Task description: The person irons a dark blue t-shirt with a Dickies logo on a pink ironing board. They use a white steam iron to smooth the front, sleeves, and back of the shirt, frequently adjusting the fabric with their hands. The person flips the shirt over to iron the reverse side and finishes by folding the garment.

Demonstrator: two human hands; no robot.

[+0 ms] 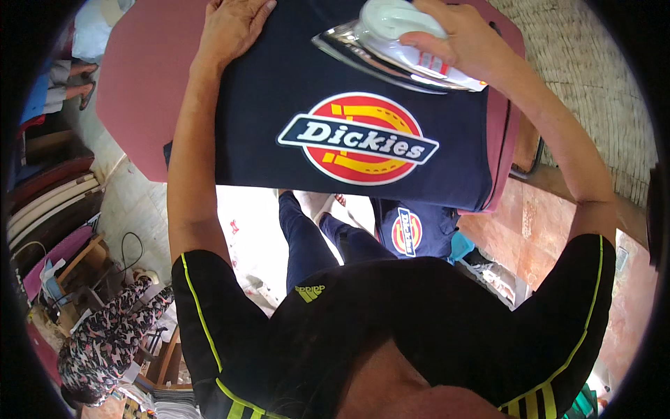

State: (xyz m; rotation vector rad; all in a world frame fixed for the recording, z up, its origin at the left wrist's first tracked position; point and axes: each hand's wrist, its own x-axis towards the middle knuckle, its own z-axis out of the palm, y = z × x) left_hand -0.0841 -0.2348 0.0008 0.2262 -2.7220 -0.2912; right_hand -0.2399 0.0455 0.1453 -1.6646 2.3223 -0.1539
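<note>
Navy fabric (pixel 279 91) bearing a horseshoe emblem (pixel 359 140) lies over a maroon ironing board (pixel 139 91). Right hand (pixel 466 43): clasped round the electric iron (pixel 382 26). Left hand (pixel 236 29): grip indeterminable, fingertips cropped. Ideally, cloth is kept taut and the hot sole skirts the emblem.

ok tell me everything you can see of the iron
The iron has a rounded, white, plastic-looking body and handle, a shiny, metal-looking lower part tapering to a point, and red markings on its side. The right hand grips it by the handle. It is over the dark cloth, tip toward the left; whether its sole touches the cloth cannot be told.
</note>
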